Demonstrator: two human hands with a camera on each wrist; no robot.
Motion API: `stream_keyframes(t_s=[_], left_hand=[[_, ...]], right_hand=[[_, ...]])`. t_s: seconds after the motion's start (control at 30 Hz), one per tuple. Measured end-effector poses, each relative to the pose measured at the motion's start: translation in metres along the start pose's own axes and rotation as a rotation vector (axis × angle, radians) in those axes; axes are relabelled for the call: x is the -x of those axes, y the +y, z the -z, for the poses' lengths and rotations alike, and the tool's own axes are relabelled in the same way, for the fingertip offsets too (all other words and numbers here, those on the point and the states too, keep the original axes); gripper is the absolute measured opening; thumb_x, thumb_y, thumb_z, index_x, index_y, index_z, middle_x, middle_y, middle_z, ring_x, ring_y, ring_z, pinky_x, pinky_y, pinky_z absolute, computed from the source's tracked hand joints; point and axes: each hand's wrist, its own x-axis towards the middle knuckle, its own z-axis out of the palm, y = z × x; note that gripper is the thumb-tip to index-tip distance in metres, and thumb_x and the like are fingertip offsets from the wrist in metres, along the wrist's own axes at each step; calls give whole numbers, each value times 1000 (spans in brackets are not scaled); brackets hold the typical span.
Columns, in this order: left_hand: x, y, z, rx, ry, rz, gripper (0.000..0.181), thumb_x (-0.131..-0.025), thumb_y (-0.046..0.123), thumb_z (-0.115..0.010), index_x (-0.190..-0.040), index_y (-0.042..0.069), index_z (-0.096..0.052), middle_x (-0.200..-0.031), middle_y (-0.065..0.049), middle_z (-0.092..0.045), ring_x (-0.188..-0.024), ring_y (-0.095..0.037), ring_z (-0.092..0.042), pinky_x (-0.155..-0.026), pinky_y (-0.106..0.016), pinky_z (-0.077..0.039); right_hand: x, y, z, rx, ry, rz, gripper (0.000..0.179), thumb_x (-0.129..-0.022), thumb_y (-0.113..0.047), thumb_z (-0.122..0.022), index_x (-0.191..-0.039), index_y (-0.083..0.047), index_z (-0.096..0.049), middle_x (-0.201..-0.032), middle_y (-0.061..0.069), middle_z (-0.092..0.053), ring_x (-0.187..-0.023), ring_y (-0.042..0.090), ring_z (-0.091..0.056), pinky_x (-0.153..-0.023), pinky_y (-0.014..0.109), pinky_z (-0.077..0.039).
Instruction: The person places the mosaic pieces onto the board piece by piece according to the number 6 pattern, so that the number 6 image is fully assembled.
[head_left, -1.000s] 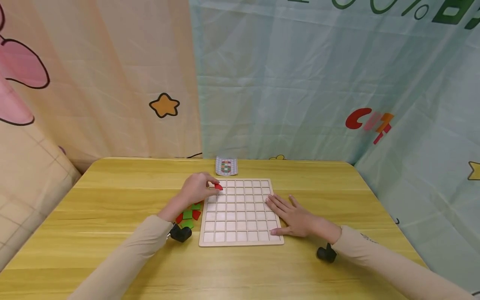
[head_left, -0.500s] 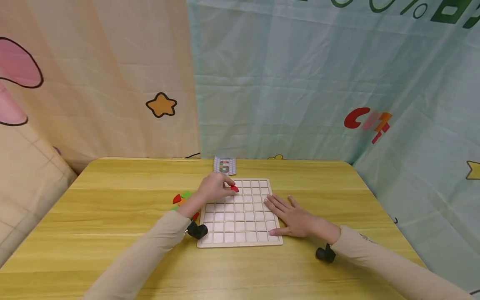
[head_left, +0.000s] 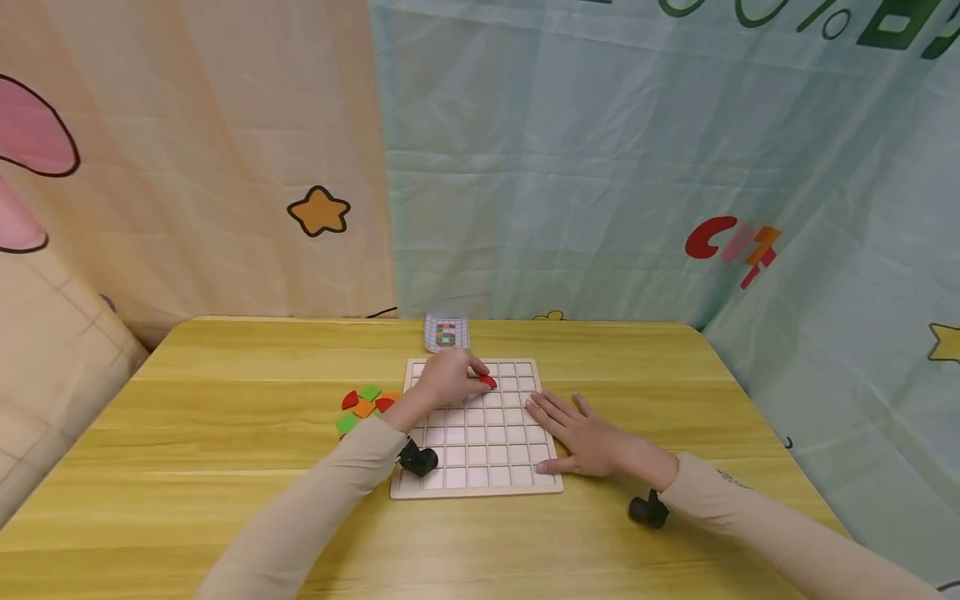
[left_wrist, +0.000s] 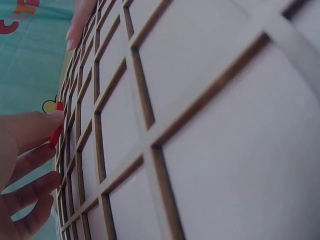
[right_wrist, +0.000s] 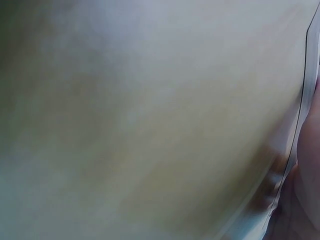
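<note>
Pinched narrowly by the left hand (head_left: 450, 377), the red tile (head_left: 488, 382) has moved from 11 to 12 o'clock over the grid board (head_left: 477, 477), apparently not yet seated. The right hand (head_left: 581, 437) rests, fingers straight, on the 3 o'clock edge.

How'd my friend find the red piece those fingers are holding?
On the yellow wooden table lies a pale wooden grid board. At its far part, the person's left hand pinches a small red piece. Other red pieces lie beside the board; only this one is held.
</note>
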Motion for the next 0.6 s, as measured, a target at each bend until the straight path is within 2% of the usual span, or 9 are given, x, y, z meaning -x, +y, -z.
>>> stream_keyframes(t_s=[0.33, 0.6], left_hand=[[-3, 0, -5, -29, -10, -8, 22, -78, 28, -79, -97, 17, -78, -98, 3, -75, -88, -15, -68, -62, -27, -49], [-3, -1, -7, -21, -11, 2, 22, -79, 28, -78, -99, 18, -78, -101, 3, -75, -95, -16, -68, -68, -30, -52]], right_hand=[[-1, 0, -2, 1, 14, 8, 90, -91, -65, -42, -155, -10, -10, -162, 13, -9, -149, 33, -11, -112, 65, -11], [-1, -2, 1, 5, -25, -21, 91, -91, -65, -43, -156, -12, -7, -163, 10, -4, -150, 29, -6, -114, 63, -9]])
